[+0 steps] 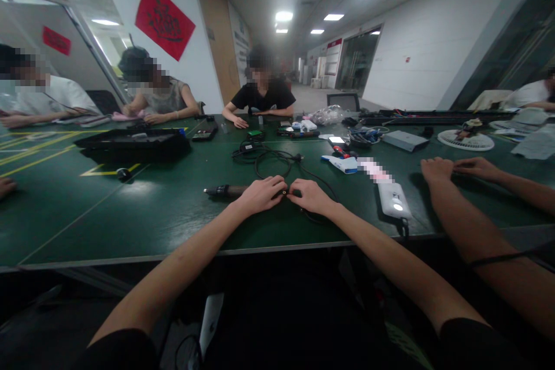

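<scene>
Near side of bench (143,225): dark cylindrical tool (234,191) lying lengthwise, left hand (262,193) curled closed around its rear end; right hand (310,195) beside it, fingers bunched, cannot tell whether gripping. Round barrel could roll if left hand loosens. Just beyond, looped black cable (247,148) might snag fingers, jerking tool askew

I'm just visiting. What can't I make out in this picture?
Head view: whatever the left hand and right hand handle; they hide most of it, leaving a tiny bright spot.
Head view: the right end of the dark screwdriver-like tool, hidden by the left hand.
Head view: the arm behind a co-worker's hand, cut off by the left edge.
Head view: what lies in the black tray, too dark and small.
</scene>
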